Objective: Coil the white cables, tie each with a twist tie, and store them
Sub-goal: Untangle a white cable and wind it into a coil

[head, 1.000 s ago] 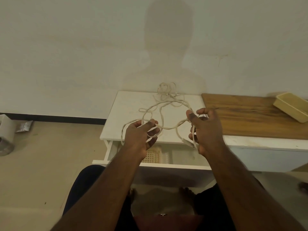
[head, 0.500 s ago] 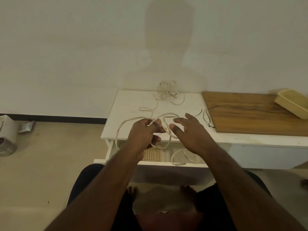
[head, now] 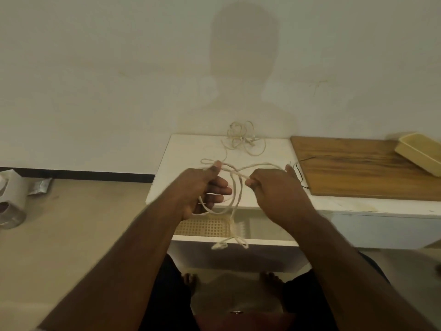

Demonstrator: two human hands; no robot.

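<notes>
Two white cables uncoiled. Your left hand pinches working cable, right hand grips same cable; ends dangle over open drawer. Second cable tangled at table rear. Twist ties untouched.

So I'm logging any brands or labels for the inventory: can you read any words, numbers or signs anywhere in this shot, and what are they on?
None: no text can be read anywhere in this view.
White box on the floor at the left: no print can be made out.
Silver packet beside it: too blurred to show any label.
Yellow tray, wooden board, white cable: no markings visible.
</notes>
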